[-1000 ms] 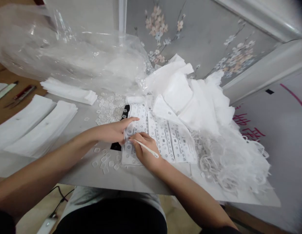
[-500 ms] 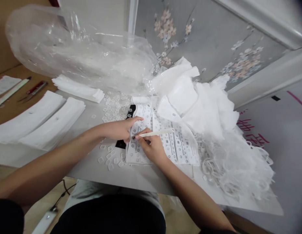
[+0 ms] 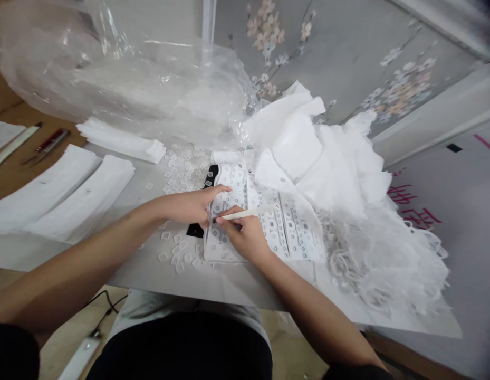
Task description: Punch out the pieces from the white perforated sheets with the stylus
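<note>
My right hand point(image 3: 245, 232) is closed around a slim white pen-like tool point(image 3: 248, 212), its dark tip down on a white sheet printed with rows of small circles point(image 3: 274, 235). My left hand point(image 3: 195, 207) rests at the sheet's left edge, thumb stretched over the sheet and other fingers bent down beside it. A black piece point(image 3: 195, 230) shows from under the sheet's left side. Small clear squares point(image 3: 183, 169) lie scattered to the left of the sheet. White fabric point(image 3: 296, 142) covers part of its upper right.
Stacks of white strips point(image 3: 82, 203) lie at the left, near a red-handled tool point(image 3: 50, 142) on brown board. A large clear plastic bag point(image 3: 142, 89) spreads behind. Tangled white scraps point(image 3: 387, 264) fill the table's right side. A flowered panel point(image 3: 347, 63) stands at the back.
The view has shifted slightly. Both hands keep nearly the same places on the sheet, and the white tool remains in my right hand, its tip near the left hand.
</note>
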Action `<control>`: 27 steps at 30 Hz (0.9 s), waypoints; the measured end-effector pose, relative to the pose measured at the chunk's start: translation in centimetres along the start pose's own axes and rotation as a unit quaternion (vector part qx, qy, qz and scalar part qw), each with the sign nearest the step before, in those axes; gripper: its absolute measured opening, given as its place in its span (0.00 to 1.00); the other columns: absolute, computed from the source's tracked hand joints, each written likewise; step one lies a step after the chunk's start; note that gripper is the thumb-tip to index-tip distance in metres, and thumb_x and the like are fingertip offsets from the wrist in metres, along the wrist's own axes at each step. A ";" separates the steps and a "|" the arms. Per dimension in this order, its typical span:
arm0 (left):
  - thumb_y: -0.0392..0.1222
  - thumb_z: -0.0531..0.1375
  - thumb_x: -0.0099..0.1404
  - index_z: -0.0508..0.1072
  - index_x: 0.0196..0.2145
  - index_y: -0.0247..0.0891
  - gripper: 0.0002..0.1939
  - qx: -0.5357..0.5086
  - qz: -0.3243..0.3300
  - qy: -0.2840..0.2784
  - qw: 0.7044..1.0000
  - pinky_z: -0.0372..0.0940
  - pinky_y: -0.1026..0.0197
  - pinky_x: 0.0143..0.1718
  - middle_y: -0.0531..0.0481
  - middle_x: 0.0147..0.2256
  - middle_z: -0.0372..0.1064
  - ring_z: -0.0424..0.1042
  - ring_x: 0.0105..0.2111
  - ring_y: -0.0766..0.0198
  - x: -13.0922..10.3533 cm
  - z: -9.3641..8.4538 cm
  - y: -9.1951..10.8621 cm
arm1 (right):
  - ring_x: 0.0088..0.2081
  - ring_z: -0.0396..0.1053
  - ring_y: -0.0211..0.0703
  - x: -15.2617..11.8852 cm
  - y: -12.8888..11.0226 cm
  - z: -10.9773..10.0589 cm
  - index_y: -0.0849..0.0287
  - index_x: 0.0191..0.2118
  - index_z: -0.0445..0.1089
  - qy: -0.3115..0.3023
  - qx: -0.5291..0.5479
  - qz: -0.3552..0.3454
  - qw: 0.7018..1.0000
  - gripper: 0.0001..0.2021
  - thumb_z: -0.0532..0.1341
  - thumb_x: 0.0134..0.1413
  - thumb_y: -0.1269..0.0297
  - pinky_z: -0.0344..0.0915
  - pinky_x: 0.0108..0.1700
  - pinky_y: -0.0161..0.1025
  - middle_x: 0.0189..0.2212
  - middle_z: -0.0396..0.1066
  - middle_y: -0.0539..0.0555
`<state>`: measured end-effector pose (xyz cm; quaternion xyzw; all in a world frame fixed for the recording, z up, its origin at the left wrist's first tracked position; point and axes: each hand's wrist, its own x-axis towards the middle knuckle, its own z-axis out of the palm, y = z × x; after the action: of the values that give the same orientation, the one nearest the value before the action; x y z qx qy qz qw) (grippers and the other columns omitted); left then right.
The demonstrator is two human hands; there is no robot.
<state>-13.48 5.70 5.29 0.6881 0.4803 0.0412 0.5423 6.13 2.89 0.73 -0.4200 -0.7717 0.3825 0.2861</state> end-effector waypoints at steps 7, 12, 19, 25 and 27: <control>0.35 0.60 0.51 0.44 0.67 0.43 0.48 0.021 0.014 0.031 0.999 0.55 0.63 0.28 0.48 0.39 0.69 0.66 0.28 0.63 0.1 0.7 -0.1 | 0.41 0.71 0.45 -0.5 -0.5 0.3 0.57 0.36 0.70 0.015 -0.133 -0.055 0.989 0.05 0.57 0.62 0.65 0.67 0.42 0.41 0.35 0.76 0.53; 0.36 0.60 0.51 0.41 0.67 0.44 0.50 0.020 -0.013 0.026 0.999 0.54 0.63 0.29 0.52 0.35 0.68 0.64 0.27 0.63 0.0 0.5 0.1 | 0.39 0.70 0.44 -1.0 -0.3 0.5 0.56 0.38 0.70 0.025 -0.188 -0.103 0.976 0.09 0.54 0.65 0.63 0.64 0.43 0.43 0.35 0.76 0.52; 0.34 0.57 0.50 0.40 0.68 0.45 0.50 0.034 -0.027 0.019 0.999 0.56 0.63 0.29 0.44 0.47 0.66 0.65 0.29 0.64 0.0 0.4 0.0 | 0.40 0.70 0.46 -0.2 0.4 -0.8 0.56 0.38 0.71 0.105 -0.179 -0.099 0.973 0.09 0.53 0.65 0.66 0.64 0.44 0.44 0.34 0.76 0.53; 0.35 0.59 0.50 0.48 0.67 0.44 0.47 0.052 0.025 0.013 0.998 0.58 0.64 0.33 0.40 0.58 0.58 0.67 0.34 0.63 -0.1 -0.3 -0.5 | 0.42 0.71 0.49 1.0 1.4 -5.0 0.56 0.38 0.72 0.240 -0.129 -0.029 0.962 0.09 0.56 0.63 0.61 0.66 0.44 0.46 0.36 0.75 0.54; 0.36 0.59 0.51 0.55 0.64 0.45 0.42 0.049 0.005 -0.002 0.999 0.59 0.64 0.32 0.42 0.54 0.63 0.69 0.34 0.62 -0.1 -0.6 -0.3 | 0.43 0.71 0.49 0.8 1.5 -5.8 0.56 0.37 0.73 0.237 -0.068 -0.009 0.969 0.09 0.58 0.62 0.59 0.67 0.45 0.45 0.38 0.75 0.54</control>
<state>-14.08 6.01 5.31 0.7164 0.4776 0.0190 0.5083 10.83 6.10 2.77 -0.5103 -0.7098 0.2163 0.4347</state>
